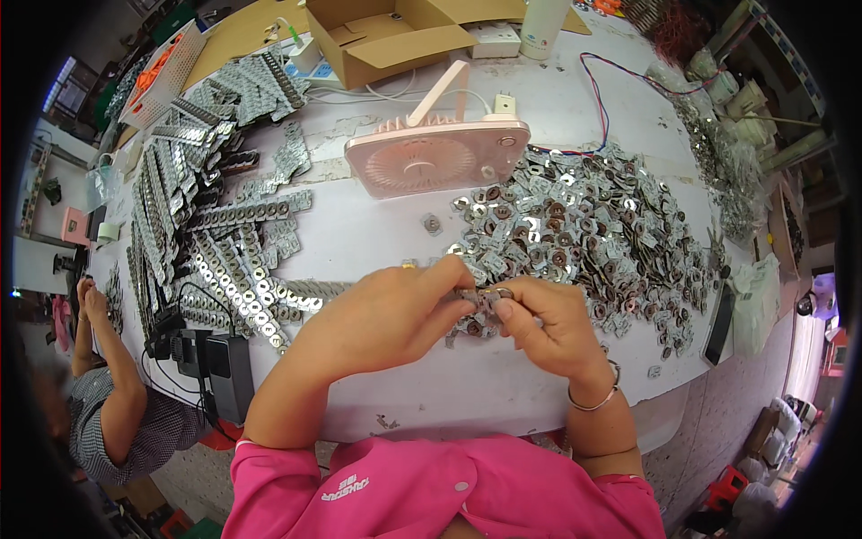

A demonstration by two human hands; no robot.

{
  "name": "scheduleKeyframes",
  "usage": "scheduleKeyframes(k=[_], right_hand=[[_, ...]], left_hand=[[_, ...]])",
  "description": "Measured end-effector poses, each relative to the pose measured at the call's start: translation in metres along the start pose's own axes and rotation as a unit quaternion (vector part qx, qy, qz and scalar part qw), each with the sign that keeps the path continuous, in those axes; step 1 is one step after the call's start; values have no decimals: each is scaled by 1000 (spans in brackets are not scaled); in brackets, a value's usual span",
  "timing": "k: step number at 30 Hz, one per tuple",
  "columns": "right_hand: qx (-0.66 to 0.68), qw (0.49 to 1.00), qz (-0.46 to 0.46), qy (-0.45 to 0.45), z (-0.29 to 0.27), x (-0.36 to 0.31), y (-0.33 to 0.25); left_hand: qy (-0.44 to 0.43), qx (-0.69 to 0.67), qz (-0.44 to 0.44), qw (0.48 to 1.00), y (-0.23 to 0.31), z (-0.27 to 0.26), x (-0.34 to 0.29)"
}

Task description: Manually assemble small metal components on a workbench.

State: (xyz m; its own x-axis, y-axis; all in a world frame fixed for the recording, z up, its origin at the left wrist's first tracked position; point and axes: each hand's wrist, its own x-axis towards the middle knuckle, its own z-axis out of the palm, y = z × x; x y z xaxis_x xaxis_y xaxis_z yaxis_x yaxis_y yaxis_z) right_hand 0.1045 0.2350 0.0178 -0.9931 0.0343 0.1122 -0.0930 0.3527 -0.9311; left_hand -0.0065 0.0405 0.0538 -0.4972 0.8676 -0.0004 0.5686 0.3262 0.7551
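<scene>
In front of my chest both hands meet and pinch small silvery metal pieces (483,296) between their fingertips. My left hand (386,314) is closed, thumb and forefinger gripping one side. From the right, my right hand (555,325) grips the other side between thumb and curled forefinger. The fingers partly hide the pieces, so their exact shape and joining cannot be made out. Just beyond my right hand spreads a heap of loose small metal pieces with round centres (584,238). To the left lie stacked strips of similar metal pieces (166,198); one strip (301,294) reaches toward my left wrist.
A pink fan (422,160) stands beyond my hands, with an open cardboard box (386,40) behind it. A black device with cables (224,373) sits at the table's left edge. Plastic bags (756,301) lie right. Another person's arm (121,395) shows far left.
</scene>
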Motion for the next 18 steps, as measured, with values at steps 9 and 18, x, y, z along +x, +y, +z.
scheduleKeyframes(k=[9,18], right_hand=[[255,957,115,-70,13,-2,6],[95,992,68,36,31,-1,11]], left_hand=[[24,0,30,999,2,-2,-22],[194,131,67,970,-12,33,-21]])
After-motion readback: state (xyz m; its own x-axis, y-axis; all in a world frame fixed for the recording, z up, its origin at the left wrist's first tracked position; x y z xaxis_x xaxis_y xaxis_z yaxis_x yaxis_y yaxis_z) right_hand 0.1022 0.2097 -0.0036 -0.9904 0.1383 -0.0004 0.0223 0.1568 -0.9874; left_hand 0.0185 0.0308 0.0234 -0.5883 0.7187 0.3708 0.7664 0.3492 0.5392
